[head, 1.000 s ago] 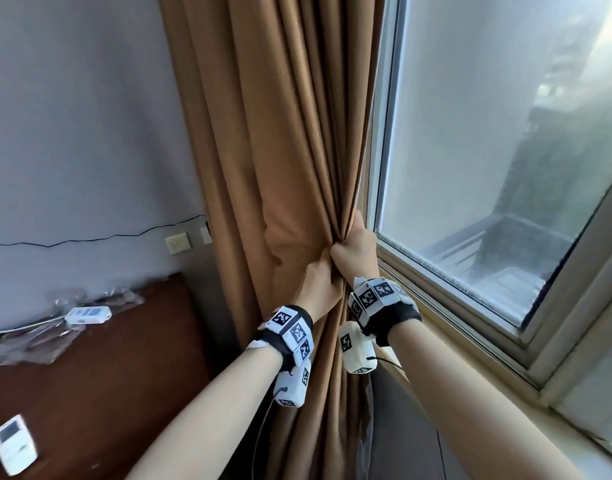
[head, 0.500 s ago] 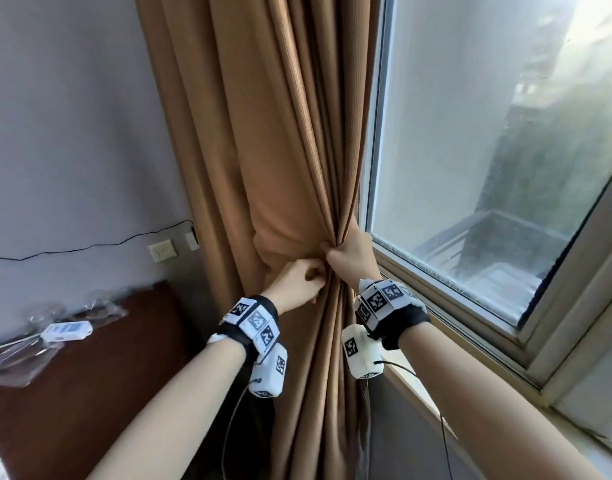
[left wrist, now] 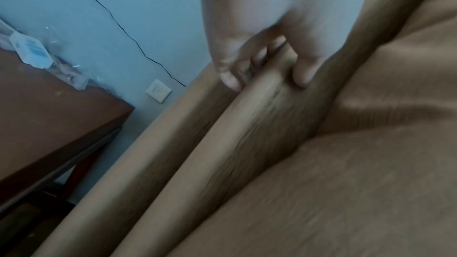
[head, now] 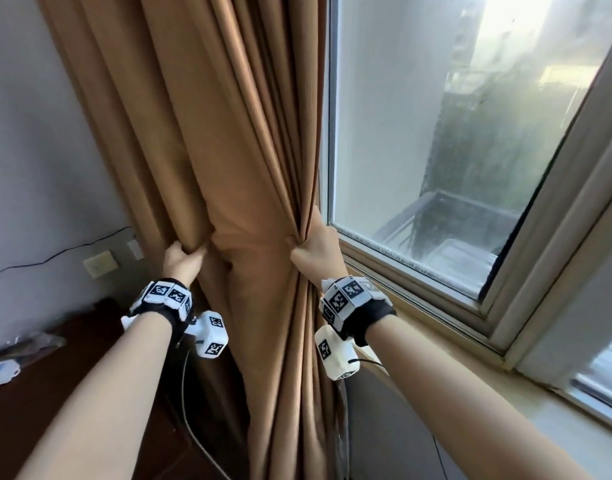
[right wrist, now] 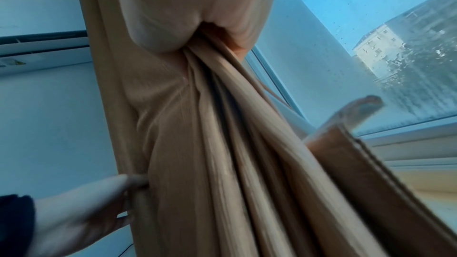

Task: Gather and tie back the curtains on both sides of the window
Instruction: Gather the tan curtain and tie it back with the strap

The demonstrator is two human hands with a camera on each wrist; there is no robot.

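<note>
Curtain fabric, tan and heavy, hangs at the left edge of the window and is caught at mid-height between two hands, so that its folds fan out above the grip and fall in a narrower column below. Nearest, the two forearms reach up from the bottom of the head view, each with a marker-tagged wrist unit. The right hand is closed in a fist around the pleats on the window side — the right wrist view shows the fabric squeezed into a tight throat under the palm, with loose folds and a stitched hem spilling below it. That fist looks to be the anchor: it holds what is already bunched so the folds cannot slide back across the glass. The left hand sits well apart from it on the wall side, fingers and thumb pinching one rounded fold (the left wrist view is blurred, but the curl round the fold is plain). Its likely purpose is to draw the slack outer pleats across to join the bundle — a broad sag of cloth between the two hands is not yet gathered. No tie-back or cord for binding shows anywhere, so the tying step seems not yet begun, and the curtain of the other side is out of view. Further off, a dark wooden table stands by the wall with a white device on it, and a wall socket sits under a thin black cable.
</note>
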